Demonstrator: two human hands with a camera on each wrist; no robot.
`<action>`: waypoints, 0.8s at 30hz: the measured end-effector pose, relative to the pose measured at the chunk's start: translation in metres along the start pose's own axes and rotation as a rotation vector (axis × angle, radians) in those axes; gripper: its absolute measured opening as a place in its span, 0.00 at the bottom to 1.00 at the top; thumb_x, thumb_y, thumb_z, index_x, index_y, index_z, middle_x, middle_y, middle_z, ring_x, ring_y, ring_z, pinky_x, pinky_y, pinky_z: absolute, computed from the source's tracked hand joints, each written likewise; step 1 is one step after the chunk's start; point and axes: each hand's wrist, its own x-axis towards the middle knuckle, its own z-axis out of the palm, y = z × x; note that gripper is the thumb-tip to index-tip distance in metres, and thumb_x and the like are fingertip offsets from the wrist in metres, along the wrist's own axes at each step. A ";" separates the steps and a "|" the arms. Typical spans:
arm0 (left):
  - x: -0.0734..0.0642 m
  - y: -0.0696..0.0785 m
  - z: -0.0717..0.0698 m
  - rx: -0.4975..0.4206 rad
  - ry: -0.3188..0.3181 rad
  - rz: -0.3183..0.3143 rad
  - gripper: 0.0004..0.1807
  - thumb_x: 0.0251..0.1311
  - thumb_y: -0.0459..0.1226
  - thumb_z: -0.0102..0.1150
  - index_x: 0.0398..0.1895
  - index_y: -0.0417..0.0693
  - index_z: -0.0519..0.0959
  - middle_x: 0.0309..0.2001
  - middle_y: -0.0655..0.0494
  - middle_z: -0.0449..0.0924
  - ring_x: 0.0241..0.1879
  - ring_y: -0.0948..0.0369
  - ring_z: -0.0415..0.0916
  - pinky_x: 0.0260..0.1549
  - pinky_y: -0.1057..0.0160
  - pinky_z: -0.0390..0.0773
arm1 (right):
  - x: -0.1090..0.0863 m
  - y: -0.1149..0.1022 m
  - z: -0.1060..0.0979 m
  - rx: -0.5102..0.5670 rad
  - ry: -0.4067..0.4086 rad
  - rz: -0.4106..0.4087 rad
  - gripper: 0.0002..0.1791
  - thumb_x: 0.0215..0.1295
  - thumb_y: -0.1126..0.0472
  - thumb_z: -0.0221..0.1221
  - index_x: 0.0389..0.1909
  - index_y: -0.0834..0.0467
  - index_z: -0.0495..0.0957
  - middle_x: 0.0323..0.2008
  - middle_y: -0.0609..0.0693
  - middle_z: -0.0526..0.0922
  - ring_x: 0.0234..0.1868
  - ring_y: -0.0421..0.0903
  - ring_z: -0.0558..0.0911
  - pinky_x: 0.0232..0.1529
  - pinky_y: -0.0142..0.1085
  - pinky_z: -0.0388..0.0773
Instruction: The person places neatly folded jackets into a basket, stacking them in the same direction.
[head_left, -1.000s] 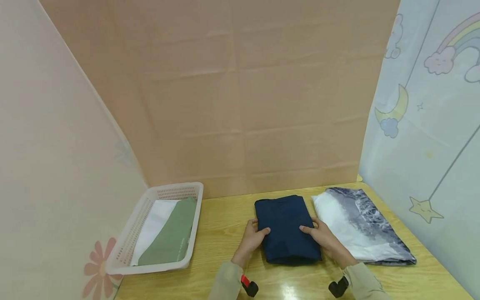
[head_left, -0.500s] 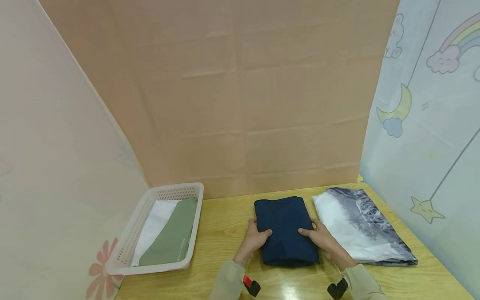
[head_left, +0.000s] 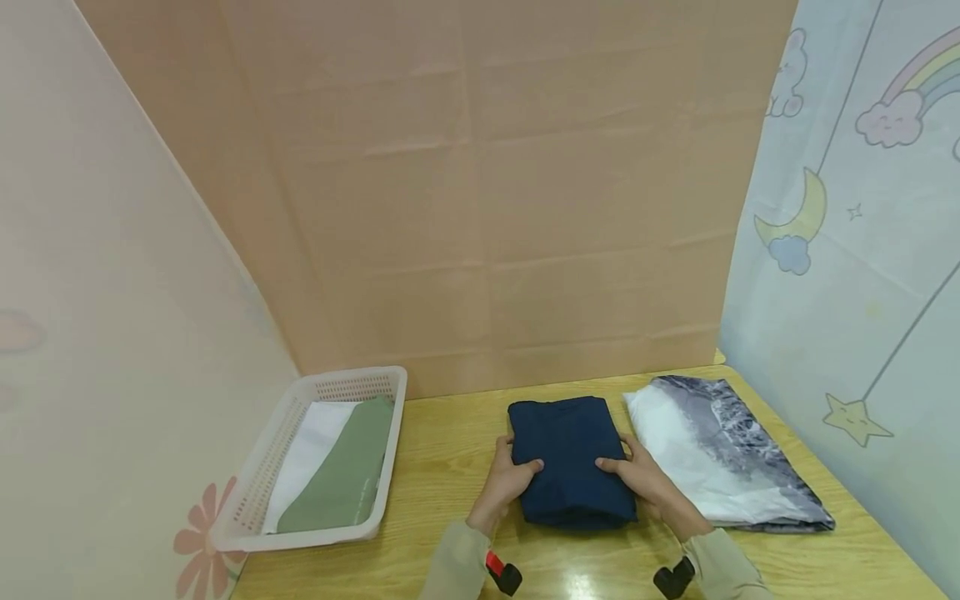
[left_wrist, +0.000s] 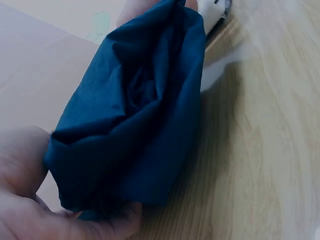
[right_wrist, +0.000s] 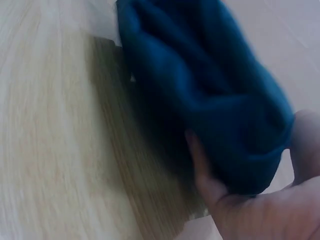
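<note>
A folded navy garment lies between my two hands near the middle of the table. My left hand grips its left side, thumb on top and fingers underneath. On the opposite side my right hand holds it the same way. Both wrist views show the layered end of the navy cloth raised above the wood, with a shadow below. The right wrist view of the bundle is blurred. Whether its far edge touches the table cannot be told.
At left on the wooden table stands a white plastic basket holding folded white cloth and green cloth. A folded white-and-grey patterned cloth lies close to my right hand. Hanging sheets enclose the back and sides.
Both hands have kept their hold on the navy garment. It has shifted very slightly left, and its near end has tilted up a little.
</note>
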 end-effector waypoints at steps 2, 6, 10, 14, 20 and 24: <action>0.000 -0.001 -0.001 -0.017 -0.011 -0.013 0.42 0.68 0.39 0.70 0.80 0.42 0.58 0.74 0.28 0.64 0.68 0.33 0.72 0.64 0.34 0.74 | 0.000 0.002 0.000 0.006 -0.008 -0.009 0.51 0.77 0.62 0.61 0.86 0.64 0.36 0.73 0.81 0.63 0.57 0.64 0.85 0.51 0.53 0.87; -0.001 -0.002 -0.003 -0.028 -0.031 -0.035 0.43 0.67 0.40 0.70 0.79 0.44 0.58 0.75 0.28 0.63 0.66 0.35 0.74 0.63 0.35 0.75 | -0.002 0.003 0.001 0.035 -0.036 -0.029 0.53 0.76 0.65 0.61 0.87 0.56 0.33 0.74 0.82 0.61 0.62 0.68 0.82 0.52 0.53 0.86; -0.001 -0.005 -0.004 -0.046 -0.044 -0.045 0.43 0.67 0.39 0.70 0.79 0.45 0.57 0.76 0.28 0.62 0.65 0.36 0.75 0.63 0.36 0.75 | -0.003 0.004 0.003 0.061 -0.080 -0.047 0.55 0.74 0.69 0.60 0.88 0.50 0.33 0.78 0.81 0.53 0.70 0.76 0.73 0.55 0.55 0.85; -0.001 -0.005 -0.004 -0.056 -0.046 -0.028 0.43 0.67 0.37 0.70 0.79 0.46 0.57 0.72 0.30 0.66 0.62 0.39 0.77 0.61 0.37 0.77 | -0.003 0.003 0.003 0.056 -0.112 -0.064 0.54 0.73 0.71 0.59 0.89 0.49 0.37 0.82 0.76 0.44 0.76 0.79 0.62 0.61 0.58 0.82; -0.001 -0.004 -0.002 -0.030 -0.010 0.020 0.42 0.66 0.35 0.69 0.78 0.51 0.57 0.73 0.30 0.66 0.66 0.36 0.72 0.64 0.34 0.72 | -0.002 -0.001 0.002 0.050 -0.114 -0.075 0.52 0.72 0.71 0.59 0.88 0.48 0.42 0.84 0.72 0.43 0.80 0.77 0.55 0.70 0.62 0.74; -0.002 -0.001 -0.002 -0.018 0.009 0.042 0.45 0.67 0.33 0.68 0.81 0.57 0.53 0.76 0.28 0.60 0.71 0.33 0.67 0.66 0.31 0.69 | -0.003 -0.002 0.004 0.052 -0.119 -0.083 0.52 0.71 0.72 0.59 0.88 0.49 0.42 0.85 0.71 0.42 0.81 0.77 0.53 0.72 0.64 0.70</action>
